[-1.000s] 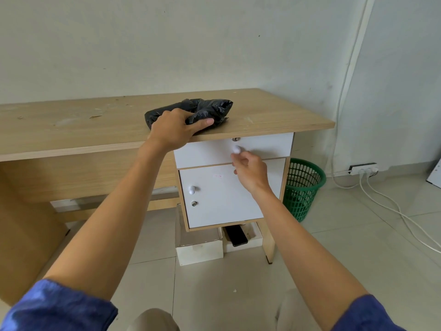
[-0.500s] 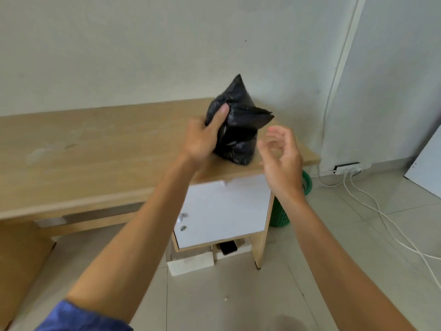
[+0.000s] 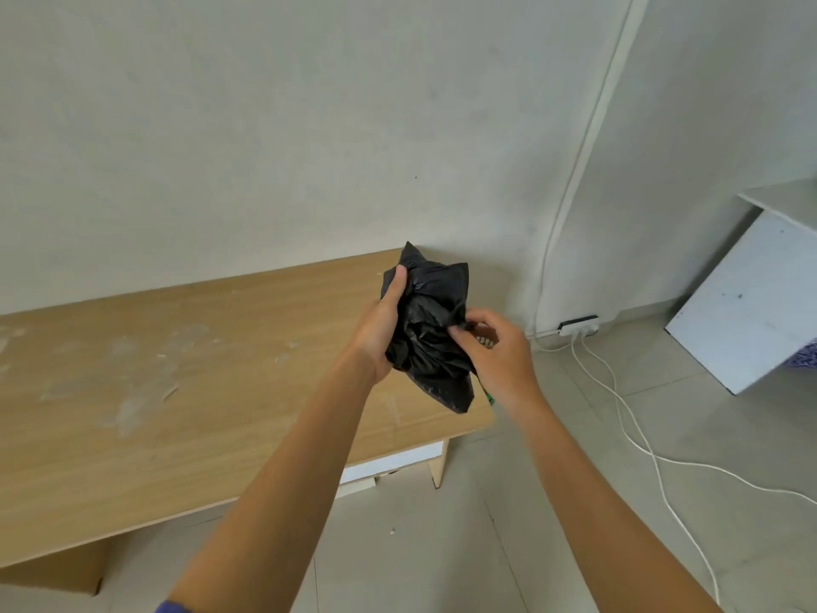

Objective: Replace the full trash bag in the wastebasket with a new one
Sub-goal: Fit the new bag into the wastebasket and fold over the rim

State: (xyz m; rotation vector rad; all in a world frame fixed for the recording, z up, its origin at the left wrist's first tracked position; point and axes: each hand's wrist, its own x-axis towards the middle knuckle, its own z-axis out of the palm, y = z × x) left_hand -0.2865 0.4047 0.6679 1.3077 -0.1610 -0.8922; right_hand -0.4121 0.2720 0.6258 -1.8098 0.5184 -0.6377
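You hold one black bag point(image 3: 435, 320), crumpled, above the far right corner of the one desk point(image 3: 177, 391). Your left hand point(image 3: 380, 334) grips its 9 o'clock side and your right hand point(image 3: 502, 353) pinches a fold at 3 o'clock. One power strip point(image 3: 578, 326) lies farther out at 3 o'clock.

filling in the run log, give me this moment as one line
phase: new bag in hand | left hand: grips black trash bag | right hand: pinches its edge | bag: bunched, held over desk corner
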